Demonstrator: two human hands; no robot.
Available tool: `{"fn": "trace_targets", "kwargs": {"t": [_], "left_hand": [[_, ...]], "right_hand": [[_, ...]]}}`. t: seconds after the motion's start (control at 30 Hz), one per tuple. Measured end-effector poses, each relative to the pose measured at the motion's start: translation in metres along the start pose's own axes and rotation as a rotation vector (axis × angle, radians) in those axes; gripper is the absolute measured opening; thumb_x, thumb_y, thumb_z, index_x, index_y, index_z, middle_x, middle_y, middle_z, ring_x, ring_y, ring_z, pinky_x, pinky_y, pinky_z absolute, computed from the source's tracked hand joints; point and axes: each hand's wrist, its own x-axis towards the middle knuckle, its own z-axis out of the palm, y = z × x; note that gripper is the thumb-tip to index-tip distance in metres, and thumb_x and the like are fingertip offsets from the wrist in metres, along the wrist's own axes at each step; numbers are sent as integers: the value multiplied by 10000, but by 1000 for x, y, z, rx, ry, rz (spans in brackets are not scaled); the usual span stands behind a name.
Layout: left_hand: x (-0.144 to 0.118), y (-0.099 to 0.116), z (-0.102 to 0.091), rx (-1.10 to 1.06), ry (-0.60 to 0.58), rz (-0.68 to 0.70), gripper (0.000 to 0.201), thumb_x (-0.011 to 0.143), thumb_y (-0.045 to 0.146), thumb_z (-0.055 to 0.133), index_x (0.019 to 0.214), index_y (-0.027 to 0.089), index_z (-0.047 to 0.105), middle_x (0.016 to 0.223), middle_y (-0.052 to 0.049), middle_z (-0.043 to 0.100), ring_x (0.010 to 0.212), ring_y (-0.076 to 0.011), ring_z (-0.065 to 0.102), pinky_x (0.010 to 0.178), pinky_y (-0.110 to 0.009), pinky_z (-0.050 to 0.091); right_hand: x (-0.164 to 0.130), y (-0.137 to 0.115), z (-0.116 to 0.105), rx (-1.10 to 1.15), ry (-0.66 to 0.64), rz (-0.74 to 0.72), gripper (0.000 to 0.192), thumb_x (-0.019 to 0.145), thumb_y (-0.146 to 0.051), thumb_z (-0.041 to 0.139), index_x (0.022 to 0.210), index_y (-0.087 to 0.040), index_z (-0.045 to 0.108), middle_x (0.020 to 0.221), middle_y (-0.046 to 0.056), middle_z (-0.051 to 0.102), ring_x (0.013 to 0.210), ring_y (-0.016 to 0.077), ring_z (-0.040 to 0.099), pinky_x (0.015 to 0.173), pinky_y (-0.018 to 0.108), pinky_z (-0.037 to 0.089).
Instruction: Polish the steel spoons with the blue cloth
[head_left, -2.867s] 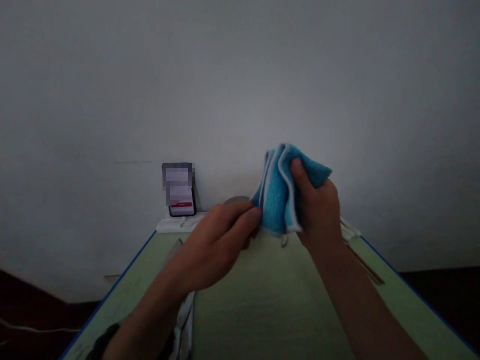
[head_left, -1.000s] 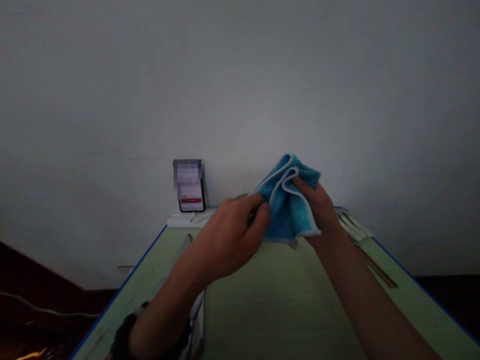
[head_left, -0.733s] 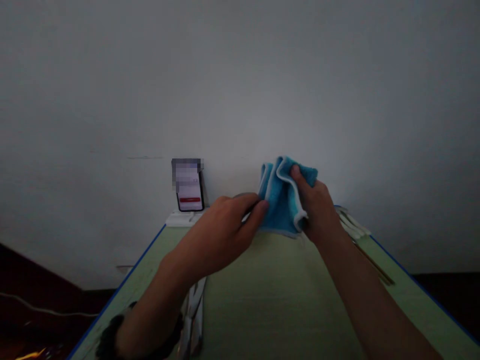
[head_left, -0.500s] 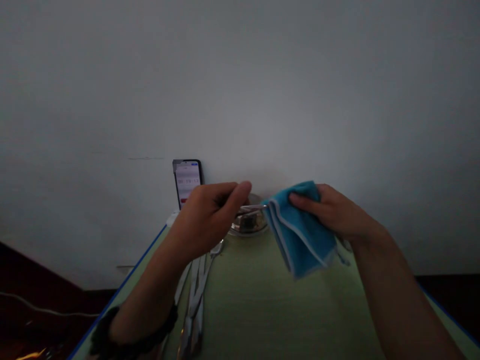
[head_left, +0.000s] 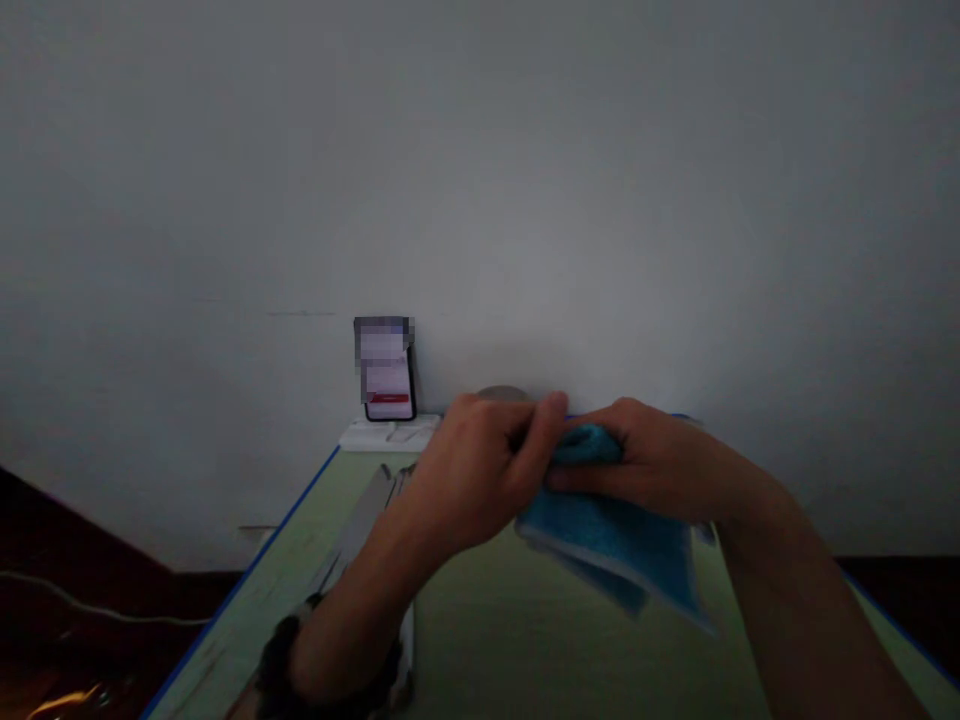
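A folded blue cloth (head_left: pixel 611 540) with a pale edge is gripped by my right hand (head_left: pixel 664 460), its loose corners hanging down over the table. My left hand (head_left: pixel 480 475) is closed and meets the right at the cloth's left end. A thin metal piece of cutlery ran between the two a moment ago; now fingers and cloth hide it. Behind my left hand, just the top of a round container (head_left: pixel 502 393) shows. Several long metal pieces of cutlery (head_left: pixel 360 525) lie on the table by my left forearm, partly covered by it.
A phone (head_left: pixel 388 375) stands upright on a white base (head_left: pixel 375 434) at the far left corner, near the wall (head_left: pixel 600 200). The pale green table (head_left: pixel 480 640) has a blue edge. A white cable (head_left: pixel 97 612) runs at the lower left, off the table.
My left hand has moved right to meet my right hand. The cloth has bunched and swung lower, and the metal piece between the hands is out of sight. The view has shifted slightly.
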Motion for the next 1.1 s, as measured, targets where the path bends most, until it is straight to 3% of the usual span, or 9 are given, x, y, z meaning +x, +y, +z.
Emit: {"fn": "trace_targets", "kwargs": {"t": [0.1, 0.2, 0.43, 0.57, 0.67, 0.8, 0.87, 0.97, 1.1], "left_hand": [[0, 0, -2, 54, -78, 51, 467, 888, 342, 321, 492, 134, 454, 443, 54, 364, 389, -45, 295, 396, -192, 196], [-2, -3, -11, 98, -278, 59, 427, 893, 361, 301, 590, 150, 516, 481, 44, 427, 436, -64, 373, 429, -195, 243], [-5, -8, -27, 71, -594, 72, 477, 902, 405, 246, 646, 147, 555, 520, 38, 468, 462, -66, 434, 454, -196, 282], [-3, -20, -32, 50, -629, 61, 434, 886, 423, 300, 688, 152, 574, 534, 39, 476, 474, -69, 429, 455, -196, 280], [-1, -26, -34, 38, -537, 43, 397, 888, 417, 304, 746, 154, 566, 552, 41, 478, 494, -72, 438, 477, -195, 299], [-3, -24, -38, 0, -406, 34, 355, 898, 379, 296, 759, 158, 538, 574, 40, 478, 520, -78, 448, 501, -190, 333], [-6, -19, -40, -47, -385, 60, 284, 897, 347, 317, 876, 174, 542, 647, 32, 533, 565, -82, 485, 538, -186, 367], [-11, -10, -43, -121, -514, 94, 219, 889, 308, 359, 997, 207, 520, 706, 35, 586, 608, -81, 530, 571, -176, 395], [-16, -4, -50, -107, -669, 66, 185, 858, 340, 430, 926, 218, 551, 735, 37, 615, 630, -81, 556, 561, -168, 400]], "right_hand": [[1, -4, 3, -18, 20, -30, 279, 760, -422, 532, 781, -168, 646, 635, -28, 605, 563, 90, 514, 504, 189, 381], [4, -3, 5, -29, 31, -62, 260, 759, -401, 541, 831, -175, 647, 681, -21, 630, 607, 103, 540, 543, 200, 391], [6, 2, 2, -14, -103, -78, 239, 745, -348, 566, 903, -192, 653, 821, 2, 664, 709, 135, 590, 619, 225, 427], [1, 15, -6, 88, -150, 12, 269, 733, -390, 571, 910, -205, 653, 821, -2, 674, 708, 148, 605, 616, 238, 456], [-2, 26, -12, 147, 58, 44, 256, 740, -392, 566, 904, -215, 651, 787, -8, 678, 689, 149, 610, 605, 248, 465], [4, 26, -12, 129, 697, -14, 230, 758, -392, 557, 891, -227, 647, 782, -20, 671, 693, 137, 604, 619, 251, 459], [10, 21, -9, 138, 964, -53, 227, 763, -385, 557, 901, -226, 642, 797, -23, 667, 710, 130, 602, 637, 249, 458], [17, 16, -4, 166, 1140, -78, 225, 763, -379, 563, 886, -210, 647, 800, -17, 668, 729, 130, 605, 662, 253, 463], [21, 18, -1, 255, 1229, -70, 232, 750, -390, 573, 847, -194, 651, 785, -3, 669, 723, 144, 608, 665, 281, 474]]}}
